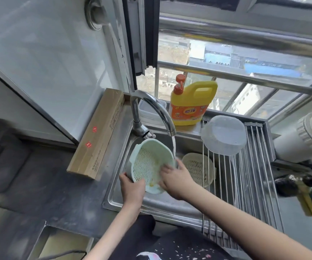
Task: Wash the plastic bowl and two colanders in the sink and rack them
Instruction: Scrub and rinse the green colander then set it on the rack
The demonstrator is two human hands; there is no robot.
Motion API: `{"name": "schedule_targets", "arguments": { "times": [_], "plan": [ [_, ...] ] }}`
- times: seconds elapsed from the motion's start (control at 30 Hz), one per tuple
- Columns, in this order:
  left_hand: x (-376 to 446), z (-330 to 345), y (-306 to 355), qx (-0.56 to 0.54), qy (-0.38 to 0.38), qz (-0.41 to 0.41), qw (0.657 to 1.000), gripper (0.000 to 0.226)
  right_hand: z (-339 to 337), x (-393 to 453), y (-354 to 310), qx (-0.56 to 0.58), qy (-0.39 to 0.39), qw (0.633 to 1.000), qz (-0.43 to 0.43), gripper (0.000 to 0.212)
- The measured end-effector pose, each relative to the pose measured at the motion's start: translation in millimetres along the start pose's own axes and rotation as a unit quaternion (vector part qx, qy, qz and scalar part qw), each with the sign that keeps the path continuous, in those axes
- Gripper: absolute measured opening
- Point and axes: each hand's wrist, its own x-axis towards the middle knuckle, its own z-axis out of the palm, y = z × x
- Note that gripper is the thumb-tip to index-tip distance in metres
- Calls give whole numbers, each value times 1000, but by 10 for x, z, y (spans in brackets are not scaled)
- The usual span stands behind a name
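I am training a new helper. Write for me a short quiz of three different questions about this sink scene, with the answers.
1. True or false: the clear plastic bowl already lies upside down on the rack.
2. Which hand holds the rim of the green colander? A) left hand B) right hand
3. Fill in: the beige colander waits in the ____, to the right of the green one.

Key:
1. True.
2. A; the right hand rubs inside it, under water running from the faucet.
3. sink.
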Motion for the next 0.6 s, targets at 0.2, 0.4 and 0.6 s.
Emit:
{"name": "schedule_targets", "arguments": {
  "times": [0.2,0.4,0.6],
  "plan": [
    [-25,28,34,30,1,56,998,39,104,-24,-119,78,-45,993,-76,61],
    [-12,-21,-57,21,-26,44,998,35,112,40,140,-32,54,997,-34,76],
    [150,-100,-65,-4,-136,-139,981,56,10,176,428,-171,132,965,-149,58]
  ]
}}
